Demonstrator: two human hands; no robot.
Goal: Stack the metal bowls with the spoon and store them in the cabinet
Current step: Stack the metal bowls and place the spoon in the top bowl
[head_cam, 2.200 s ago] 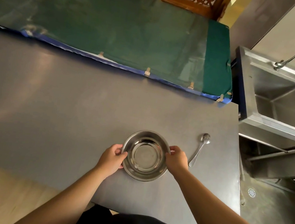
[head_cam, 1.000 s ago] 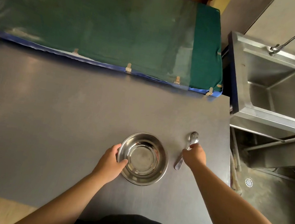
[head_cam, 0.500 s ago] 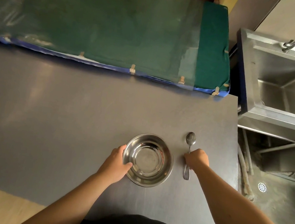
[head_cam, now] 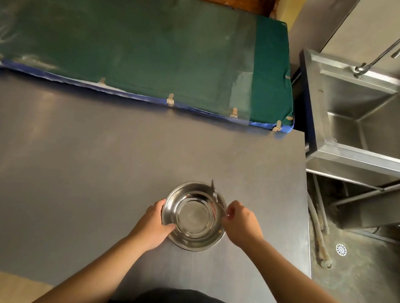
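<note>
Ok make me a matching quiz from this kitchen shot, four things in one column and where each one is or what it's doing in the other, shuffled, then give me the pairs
Things
1. left hand
2. right hand
3. bowl
4. faucet

Places or states
A. standing on the grey table
B. holding the spoon over the bowl's right rim
C. rising above the steel sink at far right
D. gripping the bowl's left rim

Pairs: 1-D, 2-B, 3-A, 4-C
</note>
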